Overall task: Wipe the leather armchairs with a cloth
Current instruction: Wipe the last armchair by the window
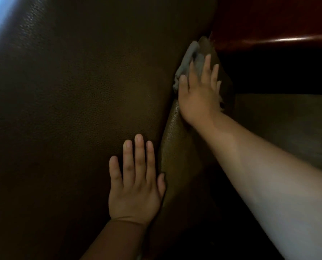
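Note:
A dark brown leather armchair [77,102] fills the left and middle of the head view, seen very close and in dim light. My left hand [135,184] lies flat on its broad leather panel, fingers straight, near a seam. My right hand [199,92] reaches further up and presses a grey cloth [189,57] against a narrower side panel [177,152] with its fingers spread. Part of the cloth is hidden under the palm.
A reddish-brown glossy surface [268,21] with a light streak sits at the upper right. Below it is a dark gap, then a dull wooden-looking floor or surface [287,121] at the right. A bright bluish glare marks the top left corner.

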